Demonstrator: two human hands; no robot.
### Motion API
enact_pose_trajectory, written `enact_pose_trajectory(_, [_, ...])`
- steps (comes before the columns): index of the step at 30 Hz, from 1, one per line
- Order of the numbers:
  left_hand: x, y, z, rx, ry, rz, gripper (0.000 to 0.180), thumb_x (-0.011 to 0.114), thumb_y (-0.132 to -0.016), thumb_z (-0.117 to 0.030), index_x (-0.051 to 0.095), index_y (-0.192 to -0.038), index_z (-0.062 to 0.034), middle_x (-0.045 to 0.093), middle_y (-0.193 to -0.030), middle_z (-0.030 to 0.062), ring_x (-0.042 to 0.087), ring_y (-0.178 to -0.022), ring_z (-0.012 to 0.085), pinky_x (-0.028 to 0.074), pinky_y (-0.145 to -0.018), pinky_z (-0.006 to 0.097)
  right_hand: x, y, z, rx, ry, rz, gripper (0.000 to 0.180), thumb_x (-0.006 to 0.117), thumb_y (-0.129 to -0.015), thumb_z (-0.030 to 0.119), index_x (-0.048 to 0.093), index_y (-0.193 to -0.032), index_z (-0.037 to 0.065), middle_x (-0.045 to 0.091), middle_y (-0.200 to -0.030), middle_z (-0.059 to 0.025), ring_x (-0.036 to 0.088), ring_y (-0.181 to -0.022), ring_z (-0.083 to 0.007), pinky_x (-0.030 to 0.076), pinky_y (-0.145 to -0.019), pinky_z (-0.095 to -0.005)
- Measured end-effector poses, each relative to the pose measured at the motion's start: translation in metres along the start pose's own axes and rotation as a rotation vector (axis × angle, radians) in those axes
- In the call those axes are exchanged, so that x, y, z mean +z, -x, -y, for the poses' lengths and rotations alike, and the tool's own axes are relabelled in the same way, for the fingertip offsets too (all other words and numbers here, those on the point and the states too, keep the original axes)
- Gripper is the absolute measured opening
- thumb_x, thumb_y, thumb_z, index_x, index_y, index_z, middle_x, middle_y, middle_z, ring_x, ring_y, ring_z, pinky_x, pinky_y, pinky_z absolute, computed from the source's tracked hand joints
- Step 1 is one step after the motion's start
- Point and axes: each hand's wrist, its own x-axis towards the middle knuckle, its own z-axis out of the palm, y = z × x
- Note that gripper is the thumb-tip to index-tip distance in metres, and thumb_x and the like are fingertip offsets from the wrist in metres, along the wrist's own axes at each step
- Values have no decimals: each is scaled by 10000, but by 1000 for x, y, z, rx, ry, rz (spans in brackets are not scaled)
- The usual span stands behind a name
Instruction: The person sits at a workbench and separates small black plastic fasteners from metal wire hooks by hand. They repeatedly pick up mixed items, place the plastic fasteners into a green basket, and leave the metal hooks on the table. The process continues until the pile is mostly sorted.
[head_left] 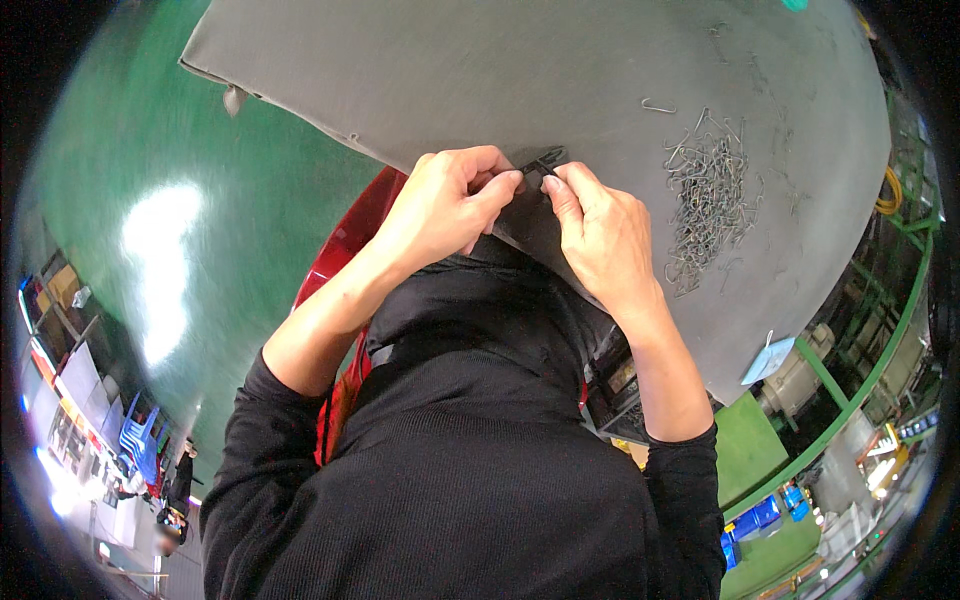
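Observation:
My left hand [452,196] and my right hand [606,230] meet over the near edge of a grey-covered table [560,60]. Between the fingertips of both is a small black piece [541,164], thin and dark; its exact kind I cannot make out. Thumb and forefinger are pinched together on each hand. To the right of my right hand lies a heap of small bent wire hooks [708,200]. A single wire hook [658,106] rests apart from the heap, toward the far side.
A light-blue face mask [769,358] hangs at the table's right corner. Beneath me is a red seat [350,235]. Green metal framing [850,400] runs along the right, and a shiny green floor [250,200] stretches left. A person [178,490] is far off at lower left.

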Motion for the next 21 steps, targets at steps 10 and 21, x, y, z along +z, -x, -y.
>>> enact_pose_trajectory(10, [0, 0, 2, 8, 10, -7, 226, 514, -871, -195, 583, -815, 13, 498, -497, 7, 443, -365, 67, 334, -368, 233, 0, 2, 6, -58, 138, -45, 185, 516, -871, 231, 558, -845, 53, 598, -645, -143, 588, -582, -343, 434, -495, -407])
enact_pose_trajectory(21, [10, -2, 12, 191, -90, -158, 206, 535, -867, -160, 563, -767, 18, 535, -511, 57, 514, -394, 103, 386, -377, 249, -10, -10, 18, -76, 265, 97, 160, 510, -863, 210, 519, -792, 67, 546, -535, -154, 560, -512, -355, 404, -447, -426])
